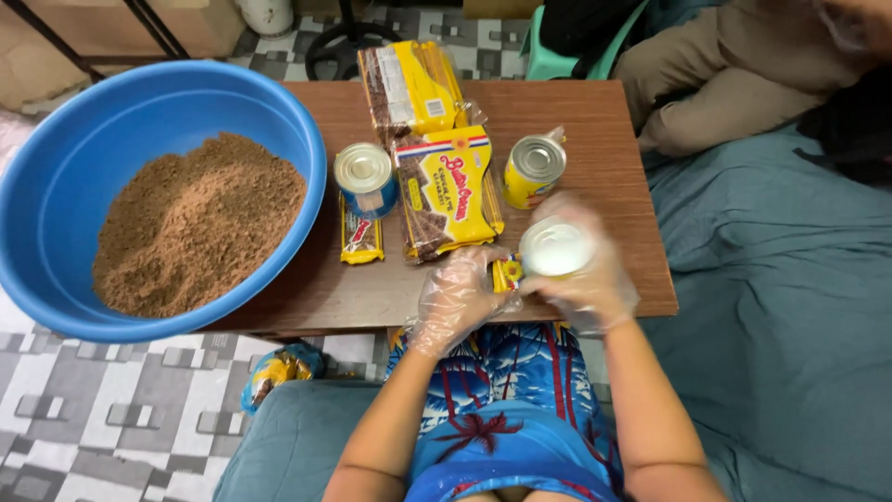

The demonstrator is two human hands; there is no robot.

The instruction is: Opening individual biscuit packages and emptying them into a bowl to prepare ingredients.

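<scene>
A tin can (555, 249), lower centre-right of the frame at the near edge of the wooden table (613, 139), is wrapped by the gloved right hand (587, 270). The gloved left hand (457, 297) is pressed against the can's left side, fingers partly curled, possibly steadying it; blur hides the exact contact. Two more cans (364, 177) (535, 167) and biscuit packs (448, 191) are seen mid-table. A blue basin (56, 139) of brown crumbs (195, 223) fills the upper left.

Glossy metal can (556, 249); thin clear plastic gloves on both hands; smooth blue plastic basin (56, 158); matt wood-look table (604, 139).
</scene>
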